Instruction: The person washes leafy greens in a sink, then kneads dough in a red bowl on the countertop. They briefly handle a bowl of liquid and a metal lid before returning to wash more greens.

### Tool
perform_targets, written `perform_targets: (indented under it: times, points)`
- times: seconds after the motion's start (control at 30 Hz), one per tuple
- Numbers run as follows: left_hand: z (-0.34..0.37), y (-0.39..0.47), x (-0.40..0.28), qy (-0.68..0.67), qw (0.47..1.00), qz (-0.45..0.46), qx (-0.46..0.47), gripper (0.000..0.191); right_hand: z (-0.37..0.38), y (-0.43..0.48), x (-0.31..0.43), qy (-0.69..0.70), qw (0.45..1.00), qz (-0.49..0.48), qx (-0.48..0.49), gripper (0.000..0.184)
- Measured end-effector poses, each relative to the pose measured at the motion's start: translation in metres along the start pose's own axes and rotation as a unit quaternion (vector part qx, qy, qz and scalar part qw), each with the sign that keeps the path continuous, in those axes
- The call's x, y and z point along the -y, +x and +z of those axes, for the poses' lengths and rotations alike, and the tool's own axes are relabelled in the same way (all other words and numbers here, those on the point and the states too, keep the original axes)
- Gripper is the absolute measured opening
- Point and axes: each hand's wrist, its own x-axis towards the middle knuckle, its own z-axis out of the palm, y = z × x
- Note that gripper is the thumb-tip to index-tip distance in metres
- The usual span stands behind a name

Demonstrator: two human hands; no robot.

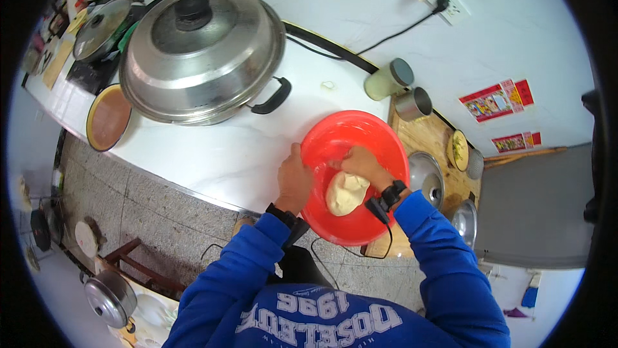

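Observation:
A red plastic basin point(355, 225) stands at the right part of the white counter, its near side by the counter's edge. Inside lies a smooth lump of pale dough point(345, 194). My left hand point(293, 179) grips the basin's left rim, with the thumb and fingers partly hidden. My right hand point(361, 162) is inside the basin just beyond the dough, its fingers bent and pointing left. Whether those fingers hold any bits of dough is hard to tell. Black bands with small devices are strapped on both wrists, and a cable hangs from the right one.
A large lidded steel pot point(200, 72) stands on the counter point(227, 155) to the left, beside a brown-yellow bowl point(110, 117). Behind the basin are a lidded jar point(387, 80) and a steel cup point(414, 104). Pot lids point(427, 179) lie on the wooden board point(415, 133) at right.

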Motion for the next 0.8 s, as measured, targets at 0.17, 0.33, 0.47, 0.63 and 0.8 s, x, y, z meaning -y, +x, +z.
perform_targets:
  times: [0.17,0.33,0.47,0.63,0.8]
  points:
    - [0.004,0.0,-0.002,0.006,1.0,0.016,-0.021,0.039,0.039,-0.055,-0.025,-0.022,0.948,-0.27,-0.167,0.028]
    - [0.003,0.003,0.0,0.005,0.999,0.036,-0.024,0.038,0.066,-0.084,-0.022,-0.2,0.918,-0.293,-0.178,0.021]
    - [0.002,0.005,0.002,0.019,0.999,0.023,0.01,0.04,0.07,-0.04,-0.013,-0.179,0.91,-0.296,-0.227,0.017]
    - [-0.001,0.008,-0.003,0.007,1.0,0.023,0.02,0.041,0.075,0.001,-0.008,-0.138,0.927,-0.26,-0.232,0.015]
    - [-0.006,0.007,-0.007,0.008,0.999,0.008,0.034,0.041,0.076,0.028,-0.012,-0.156,0.951,-0.214,-0.159,0.024]
